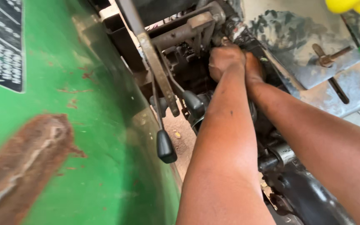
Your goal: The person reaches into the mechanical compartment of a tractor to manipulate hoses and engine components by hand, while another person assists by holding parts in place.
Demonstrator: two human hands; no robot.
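Note:
Both my arms reach deep into the dark, greasy machinery (pixel 188 62) of a green vehicle. My left hand (pixel 226 60) is curled into a fist around a dark fitting or hose end (pixel 237 32) below a rusty bracket (pixel 188 29). My right hand (pixel 254 66) sits right beside it, pressed against the same part, with its fingers hidden behind the left hand. What exactly each hand grips is hidden by the fingers.
A rusty green fender (pixel 63 137) fills the left. Two black-knobbed levers (pixel 166 146) (pixel 193 103) hang beside my left forearm. A worn grey metal plate (pixel 313 54) with a wing bolt (pixel 326 59) lies at right. A yellow part (pixel 355 6) shows top right. Dark hoses and a cylinder (pixel 284 154) lie under my right arm.

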